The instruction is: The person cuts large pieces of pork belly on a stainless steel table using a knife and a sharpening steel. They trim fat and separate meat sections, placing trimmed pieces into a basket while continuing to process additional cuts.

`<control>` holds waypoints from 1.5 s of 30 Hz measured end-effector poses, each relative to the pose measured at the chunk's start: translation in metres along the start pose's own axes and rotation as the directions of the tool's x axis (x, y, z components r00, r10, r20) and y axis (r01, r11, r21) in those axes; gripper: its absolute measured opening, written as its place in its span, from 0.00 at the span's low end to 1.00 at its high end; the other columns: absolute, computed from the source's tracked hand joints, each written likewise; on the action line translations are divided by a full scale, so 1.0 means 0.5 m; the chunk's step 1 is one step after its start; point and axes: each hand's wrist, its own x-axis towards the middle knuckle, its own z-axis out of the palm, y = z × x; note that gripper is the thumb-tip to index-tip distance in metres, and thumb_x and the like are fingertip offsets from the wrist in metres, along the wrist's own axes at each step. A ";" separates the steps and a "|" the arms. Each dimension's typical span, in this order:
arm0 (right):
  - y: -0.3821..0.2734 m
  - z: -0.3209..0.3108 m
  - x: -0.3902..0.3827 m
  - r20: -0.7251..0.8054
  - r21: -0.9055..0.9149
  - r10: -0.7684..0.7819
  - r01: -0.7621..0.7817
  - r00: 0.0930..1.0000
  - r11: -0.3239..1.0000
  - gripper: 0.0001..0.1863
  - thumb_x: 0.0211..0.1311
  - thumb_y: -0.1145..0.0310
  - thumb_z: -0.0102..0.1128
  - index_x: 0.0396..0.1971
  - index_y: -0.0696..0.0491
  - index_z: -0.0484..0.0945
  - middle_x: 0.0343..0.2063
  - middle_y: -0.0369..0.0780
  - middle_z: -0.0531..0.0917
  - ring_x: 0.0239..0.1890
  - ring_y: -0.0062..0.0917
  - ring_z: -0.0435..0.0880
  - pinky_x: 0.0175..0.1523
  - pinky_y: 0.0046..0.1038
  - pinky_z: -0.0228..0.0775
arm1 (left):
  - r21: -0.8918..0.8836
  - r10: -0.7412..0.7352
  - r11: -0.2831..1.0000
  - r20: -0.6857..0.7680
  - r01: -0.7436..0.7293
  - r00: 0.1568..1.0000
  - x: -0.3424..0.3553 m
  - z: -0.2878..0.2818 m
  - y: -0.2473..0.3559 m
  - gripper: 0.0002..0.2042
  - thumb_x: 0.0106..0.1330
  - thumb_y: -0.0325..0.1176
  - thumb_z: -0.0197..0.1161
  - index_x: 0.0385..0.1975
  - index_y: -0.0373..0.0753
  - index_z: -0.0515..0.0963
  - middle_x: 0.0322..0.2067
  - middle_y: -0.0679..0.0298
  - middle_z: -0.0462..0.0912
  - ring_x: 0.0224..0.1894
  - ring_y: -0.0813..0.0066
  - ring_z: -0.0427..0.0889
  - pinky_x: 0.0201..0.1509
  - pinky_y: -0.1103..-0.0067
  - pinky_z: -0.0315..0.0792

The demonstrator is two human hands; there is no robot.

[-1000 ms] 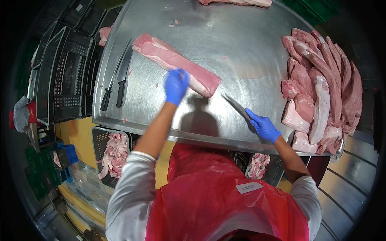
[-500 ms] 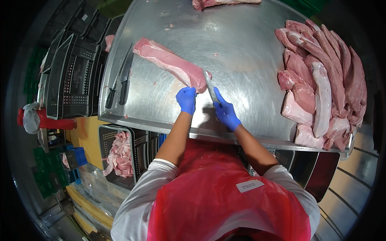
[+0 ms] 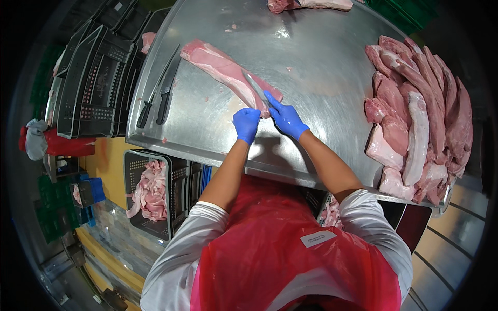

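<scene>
A long piece of raw meat [image 3: 220,64] lies slantwise on the steel table [image 3: 207,135], its near end between my hands. My blue-gloved left hand [image 3: 246,124] is closed on the near edge of the meat, at its tip. In my right hand [image 3: 287,118], also gloved in blue, is a knife [image 3: 255,85]. Its blade points away and to the left, lying over the meat's near part. Fingers cover the knife's handle.
A sharpening steel [image 3: 147,106] and a second knife [image 3: 164,103] lie at the table's left. Many meat pieces [image 3: 415,109] are heaped at the right, another piece [image 3: 311,4] at the far edge. Below left, a crate [image 3: 171,199] holds trimmings. A person in red [image 3: 57,141] is far left.
My right hand has brought the knife from the meat's near end to over its upper face, blade now turned further left. My left hand keeps its grip; the whole view has shifted slightly.
</scene>
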 end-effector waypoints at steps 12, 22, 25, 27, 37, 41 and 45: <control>0.042 -0.125 -0.326 0.369 -0.151 -0.047 0.110 0.928 0.982 0.31 0.72 0.65 0.48 0.73 0.35 0.54 0.23 0.53 0.81 0.25 0.50 0.81 0.35 0.46 0.73 | 0.265 0.233 0.947 -0.180 -0.181 0.956 -0.004 -0.073 -0.019 0.08 0.59 0.30 0.63 0.31 0.31 0.79 0.20 0.57 0.80 0.21 0.71 0.77 0.31 0.72 0.73; -0.023 0.037 -0.216 -0.039 0.397 0.376 -0.331 0.926 0.856 0.34 0.71 0.67 0.50 0.74 0.35 0.52 0.21 0.44 0.78 0.24 0.28 0.79 0.36 0.32 0.73 | 0.378 0.304 0.893 -0.112 -0.243 0.946 -0.022 -0.010 -0.010 0.09 0.49 0.29 0.70 0.24 0.31 0.79 0.18 0.57 0.79 0.21 0.64 0.78 0.30 0.69 0.73; -0.049 0.090 -0.161 -0.100 0.486 0.284 -0.203 0.954 0.850 0.33 0.70 0.68 0.50 0.74 0.39 0.54 0.21 0.44 0.77 0.23 0.28 0.79 0.35 0.32 0.73 | 0.132 -0.005 0.991 -0.109 0.020 0.994 -0.013 -0.030 -0.017 0.08 0.52 0.27 0.70 0.18 0.31 0.78 0.17 0.62 0.80 0.18 0.77 0.75 0.25 0.77 0.70; -0.053 0.107 -0.114 -0.230 0.408 0.136 -0.032 0.964 0.912 0.33 0.71 0.67 0.50 0.74 0.42 0.55 0.21 0.46 0.77 0.23 0.31 0.79 0.34 0.33 0.72 | -0.079 -0.091 0.993 -0.008 0.090 0.996 -0.014 -0.038 -0.021 0.07 0.54 0.25 0.69 0.18 0.31 0.78 0.18 0.64 0.80 0.18 0.80 0.75 0.24 0.80 0.68; -0.068 0.172 -0.188 -0.056 0.347 0.168 -0.139 0.984 0.928 0.33 0.72 0.67 0.50 0.74 0.40 0.52 0.20 0.45 0.78 0.20 0.35 0.80 0.29 0.35 0.71 | 0.361 0.099 0.926 0.052 -0.111 0.994 -0.008 -0.041 0.041 0.09 0.50 0.32 0.68 0.18 0.32 0.80 0.20 0.55 0.83 0.22 0.67 0.81 0.31 0.70 0.75; -0.166 0.160 -0.121 0.201 0.776 0.511 -0.454 0.836 0.438 0.25 0.71 0.72 0.51 0.67 0.45 0.65 0.22 0.37 0.78 0.19 0.27 0.78 0.27 0.31 0.72 | 0.520 0.162 0.830 0.125 -0.204 0.979 -0.005 -0.022 0.109 0.11 0.48 0.32 0.66 0.17 0.30 0.77 0.17 0.50 0.79 0.21 0.63 0.81 0.29 0.68 0.74; -0.103 0.225 -0.025 -0.188 0.753 0.141 0.051 0.972 0.656 0.10 0.71 0.74 0.50 0.49 0.55 0.74 0.27 0.35 0.77 0.24 0.23 0.77 0.29 0.26 0.71 | 0.519 0.230 0.795 0.219 -0.313 0.948 0.023 -0.003 0.146 0.11 0.49 0.32 0.66 0.19 0.29 0.77 0.19 0.47 0.79 0.23 0.54 0.82 0.29 0.65 0.74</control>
